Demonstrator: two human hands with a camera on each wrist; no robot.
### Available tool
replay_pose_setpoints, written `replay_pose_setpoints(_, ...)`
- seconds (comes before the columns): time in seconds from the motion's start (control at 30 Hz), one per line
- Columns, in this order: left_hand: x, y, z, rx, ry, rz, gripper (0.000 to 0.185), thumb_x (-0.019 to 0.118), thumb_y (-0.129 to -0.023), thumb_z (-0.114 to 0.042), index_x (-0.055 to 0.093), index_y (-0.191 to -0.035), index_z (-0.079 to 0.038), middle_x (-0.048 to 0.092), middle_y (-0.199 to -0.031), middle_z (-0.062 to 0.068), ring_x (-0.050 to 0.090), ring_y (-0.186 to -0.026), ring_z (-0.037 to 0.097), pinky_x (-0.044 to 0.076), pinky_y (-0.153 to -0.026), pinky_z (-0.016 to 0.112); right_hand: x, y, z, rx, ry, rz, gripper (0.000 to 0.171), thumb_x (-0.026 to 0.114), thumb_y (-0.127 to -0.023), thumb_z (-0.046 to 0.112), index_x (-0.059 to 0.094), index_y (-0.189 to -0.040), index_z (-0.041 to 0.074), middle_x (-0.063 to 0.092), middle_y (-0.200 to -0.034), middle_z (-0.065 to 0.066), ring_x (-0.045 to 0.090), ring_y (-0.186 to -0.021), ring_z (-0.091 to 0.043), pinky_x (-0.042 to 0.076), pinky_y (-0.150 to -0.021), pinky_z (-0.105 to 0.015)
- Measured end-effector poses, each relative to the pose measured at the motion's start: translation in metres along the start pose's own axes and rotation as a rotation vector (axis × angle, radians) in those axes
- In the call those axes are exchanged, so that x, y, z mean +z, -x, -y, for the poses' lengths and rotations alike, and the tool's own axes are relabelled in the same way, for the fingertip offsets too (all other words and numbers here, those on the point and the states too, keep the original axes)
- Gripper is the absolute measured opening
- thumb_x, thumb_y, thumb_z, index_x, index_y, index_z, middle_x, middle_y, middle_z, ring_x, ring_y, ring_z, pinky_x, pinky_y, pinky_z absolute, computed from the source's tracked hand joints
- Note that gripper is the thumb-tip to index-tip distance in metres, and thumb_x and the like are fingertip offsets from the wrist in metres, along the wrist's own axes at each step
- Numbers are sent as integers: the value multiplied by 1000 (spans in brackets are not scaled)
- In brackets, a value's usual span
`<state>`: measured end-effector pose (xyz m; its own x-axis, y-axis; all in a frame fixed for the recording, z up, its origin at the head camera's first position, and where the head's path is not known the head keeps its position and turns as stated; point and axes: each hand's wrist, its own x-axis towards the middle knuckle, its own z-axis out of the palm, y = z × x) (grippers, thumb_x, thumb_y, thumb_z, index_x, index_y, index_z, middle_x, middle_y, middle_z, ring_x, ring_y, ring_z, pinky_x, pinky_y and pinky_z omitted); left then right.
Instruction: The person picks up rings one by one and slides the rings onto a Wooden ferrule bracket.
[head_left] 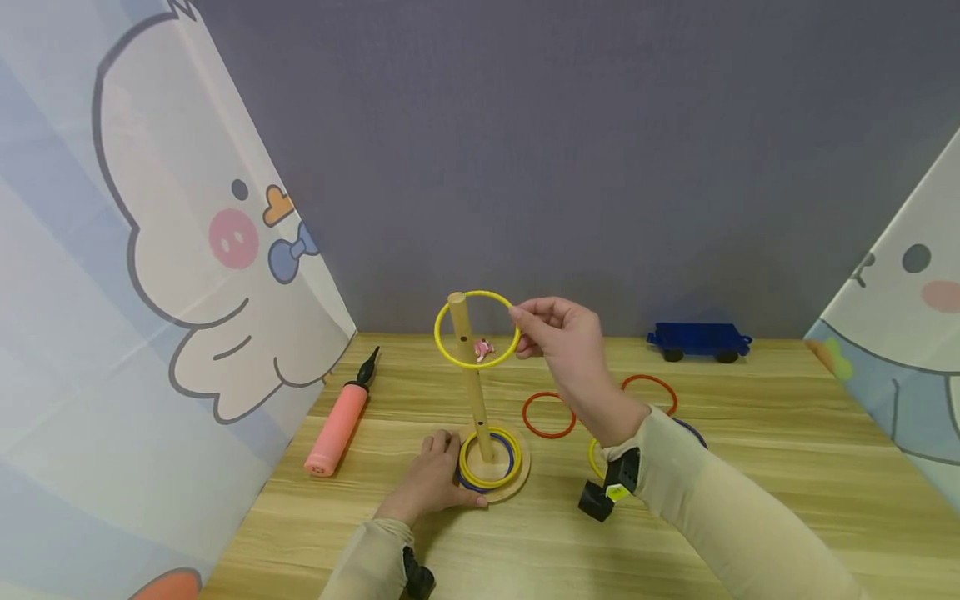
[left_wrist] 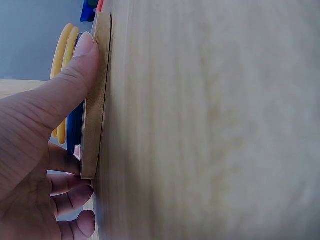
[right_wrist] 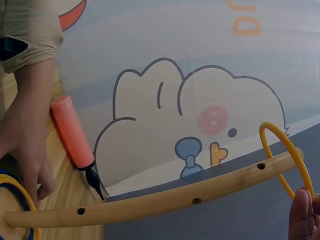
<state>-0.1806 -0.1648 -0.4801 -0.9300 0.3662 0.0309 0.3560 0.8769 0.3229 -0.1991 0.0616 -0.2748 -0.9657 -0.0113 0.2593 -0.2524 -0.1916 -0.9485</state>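
In the head view my right hand (head_left: 558, 333) pinches a yellow ring (head_left: 477, 367) between thumb and fingertips at its right side. That ring loops around the upper end of an upright wooden post (head_left: 472, 392) with small dark holes; the right wrist view shows the post's tip (right_wrist: 298, 153) passing through it. Low on the left, my left hand (head_left: 429, 483) grips the post's round wooden base (head_left: 521, 479), thumb on the near edge and fingers round the left side. Yellow rings (left_wrist: 59, 52) and blue rings (left_wrist: 75, 125) lie stacked on the base around the post's foot.
Two red rings (head_left: 549, 437), a yellow ring (head_left: 592, 458) and a blue ring (head_left: 692, 429) lie on the table to the right, partly behind my right arm. A pink hand pump (head_left: 337, 429) lies at left. A blue toy wagon (head_left: 697, 337) stands against the grey back wall.
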Motion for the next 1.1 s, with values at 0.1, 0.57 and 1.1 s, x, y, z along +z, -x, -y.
replay_pose_setpoints(0.1,-1,0,-1,1,2,0,116,80,-62,-67,42,-141,10,42,-128,22,40,-119,38,45,-91,51,-1,2,-7,37,22,10,25,72,-90,20,67,-102,-2,65,-82,-12,62,-60,-15,57,-62,-32)
replay_pose_setpoints(0.57,-1,-1,0,-3,8,5,116,80,-62,-67,42,-141,10,42,-128,21,40,-119,38,44,-93,51,-18,10,-52,185,92,6,23,68,-93,13,67,-106,-5,65,-79,-9,62,-58,-14,56,-59,-31)
replay_pose_setpoints(1.1,-2,-1,0,2,19,-5,115,80,-63,-67,42,-142,7,43,-125,19,41,-115,35,44,-92,49,-26,26,-101,284,150,11,20,68,-92,9,68,-103,-8,65,-78,-17,60,-55,-16,56,-59,-37)
